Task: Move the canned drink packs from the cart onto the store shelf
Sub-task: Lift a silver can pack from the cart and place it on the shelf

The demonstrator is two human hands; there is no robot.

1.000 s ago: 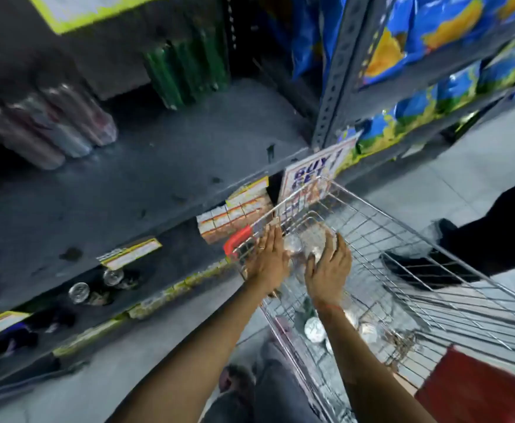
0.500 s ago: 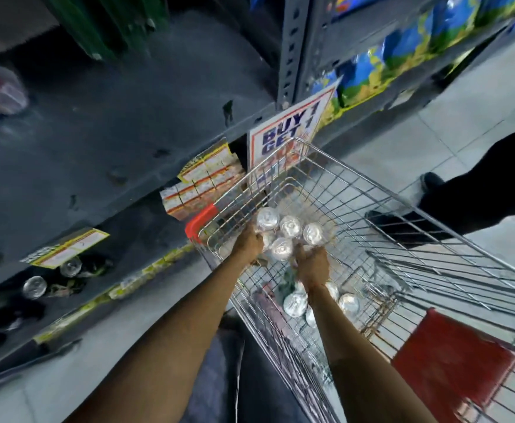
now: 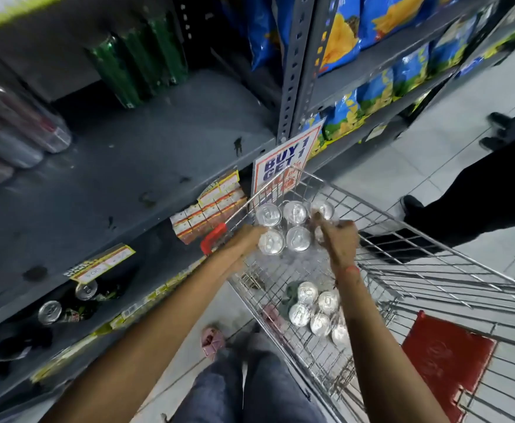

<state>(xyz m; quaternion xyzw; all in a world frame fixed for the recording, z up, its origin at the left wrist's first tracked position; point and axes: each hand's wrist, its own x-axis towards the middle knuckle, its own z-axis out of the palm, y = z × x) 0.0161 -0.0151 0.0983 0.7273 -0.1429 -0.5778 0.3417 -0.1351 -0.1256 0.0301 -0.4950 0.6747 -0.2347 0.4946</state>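
Note:
A shrink-wrapped pack of silver-topped cans [image 3: 283,228] hangs above the wire cart [image 3: 408,270], level with its rim. My left hand [image 3: 244,242] grips the pack's left side and my right hand [image 3: 337,239] grips its right side. A second can pack [image 3: 317,312] lies lower down inside the cart. The grey metal shelf [image 3: 134,166] lies to the left with bare surface in its middle. Wrapped can packs [image 3: 15,129] rest at the shelf's far left, and green cans [image 3: 140,65] stand at its back.
A "BUY 1 GET 1" sign [image 3: 283,166] hangs on the shelf edge right by the cart's front corner. A grey upright post [image 3: 295,65] divides the shelf from racks of blue chip bags [image 3: 350,35]. Another person's dark legs [image 3: 469,203] stand right of the cart. Loose cans [image 3: 50,311] sit on the lower shelf.
Both hands closed on the can pack inside the cart and have raised it to the cart's rim. The view has tilted back up toward the shelf.

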